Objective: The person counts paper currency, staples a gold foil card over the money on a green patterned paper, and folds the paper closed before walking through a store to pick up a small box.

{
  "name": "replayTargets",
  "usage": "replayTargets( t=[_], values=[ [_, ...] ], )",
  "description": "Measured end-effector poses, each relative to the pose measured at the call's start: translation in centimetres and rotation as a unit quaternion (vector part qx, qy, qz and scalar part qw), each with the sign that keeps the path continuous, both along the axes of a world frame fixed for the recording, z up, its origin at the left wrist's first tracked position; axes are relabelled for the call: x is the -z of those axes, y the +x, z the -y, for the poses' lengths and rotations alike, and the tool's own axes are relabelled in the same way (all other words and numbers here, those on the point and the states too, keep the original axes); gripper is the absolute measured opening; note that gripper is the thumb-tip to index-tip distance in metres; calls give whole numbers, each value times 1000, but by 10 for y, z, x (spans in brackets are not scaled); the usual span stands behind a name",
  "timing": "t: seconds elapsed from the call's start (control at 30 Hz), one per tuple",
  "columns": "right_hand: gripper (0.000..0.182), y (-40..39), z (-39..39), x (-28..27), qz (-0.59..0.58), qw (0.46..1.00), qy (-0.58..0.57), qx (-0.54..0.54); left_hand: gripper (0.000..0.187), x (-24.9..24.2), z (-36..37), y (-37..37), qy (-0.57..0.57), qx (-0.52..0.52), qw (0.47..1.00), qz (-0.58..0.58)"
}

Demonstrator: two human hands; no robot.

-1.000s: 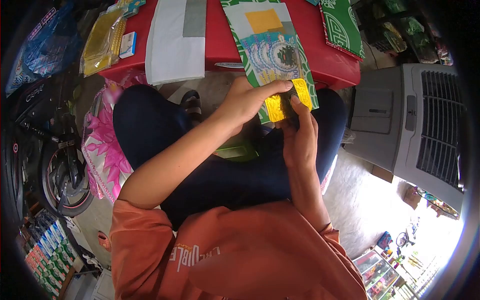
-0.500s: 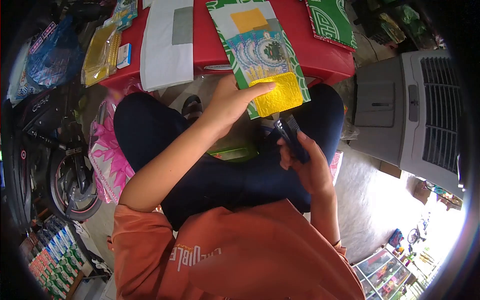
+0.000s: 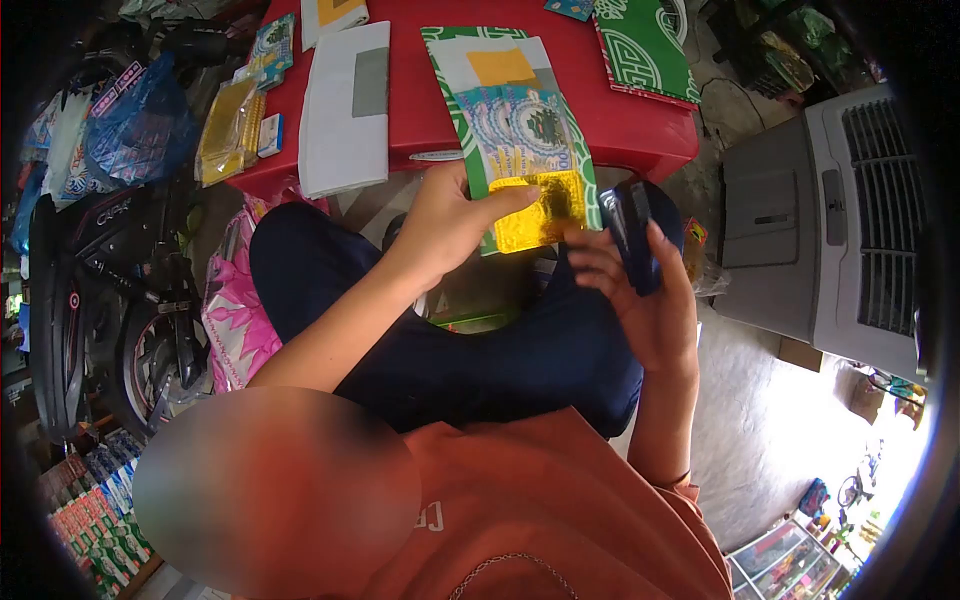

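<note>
Head view: left grip [image 3: 452,217] pinches rectangular gold foil [image 3: 514,228].

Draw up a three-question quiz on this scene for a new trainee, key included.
1. Multiple choice. What does the right hand hold?
a) a pen
b) a dark stapler
c) a roll of tape

2. True or false. The left hand has its thumb on the gold foil piece.

3. Fill in the colour. The patterned paper under the gold foil piece is white and ____.

Key
1. b
2. True
3. green
</note>
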State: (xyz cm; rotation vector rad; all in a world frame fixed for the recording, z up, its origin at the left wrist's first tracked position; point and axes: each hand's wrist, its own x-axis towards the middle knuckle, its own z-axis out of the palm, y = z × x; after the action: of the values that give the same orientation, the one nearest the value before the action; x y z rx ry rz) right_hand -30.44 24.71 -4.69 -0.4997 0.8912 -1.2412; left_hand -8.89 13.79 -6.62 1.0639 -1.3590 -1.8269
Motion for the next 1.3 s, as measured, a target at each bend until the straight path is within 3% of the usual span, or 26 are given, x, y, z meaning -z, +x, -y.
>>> replayTargets(
  t=[0.1, 0.23, 0.37, 0.53, 0.63, 0.77, 0.87, 0.97, 1.07, 1.2, 1.3],
  values=[
    [52, 11, 14, -6, 45, 997, 10, 68, 32, -11, 5, 9, -181, 29, 979, 85],
    [51, 13, 36, -13, 185, 980, 12, 67, 22, -52, 5, 13, -362, 43, 867, 339],
    [48, 16, 67, -15, 271, 960, -15, 71, 16, -54, 19, 20, -545, -2, 778, 313],
    [42, 15, 101, -29, 296, 949, 9, 107, 15, -51, 39, 25, -577, -32, 755, 310],
    [39, -18, 116, -7, 396, 915, -71, 20, 26, -52, 46, 23, -601, -43, 739, 301],
    [47, -26, 113, -13, 320, 925, -204, 7, 51, -47, 60, 21, -637, -34, 700, 322],
    [48, -42, 114, -2, 321, 930, -175, 46, 63, -32, 80, 17, -681, -34, 638, 358],
    [47, -40, 117, -6, 215, 957, -127, 149, 61, -22, 79, 14, -649, -11, 631, 425],
    [48, -41, 118, -11, 108, 960, -87, 244, 56, 2, 81, 18, -606, 22, 662, 440],
    [46, -64, 113, -6, -60, 890, -151, 425, 60, 9, 76, 23, -554, 75, 686, 466],
    [45, -80, 103, -14, -226, 820, -194, 488, 62, 2, 73, 26, -560, 72, 672, 479]
  ],
)
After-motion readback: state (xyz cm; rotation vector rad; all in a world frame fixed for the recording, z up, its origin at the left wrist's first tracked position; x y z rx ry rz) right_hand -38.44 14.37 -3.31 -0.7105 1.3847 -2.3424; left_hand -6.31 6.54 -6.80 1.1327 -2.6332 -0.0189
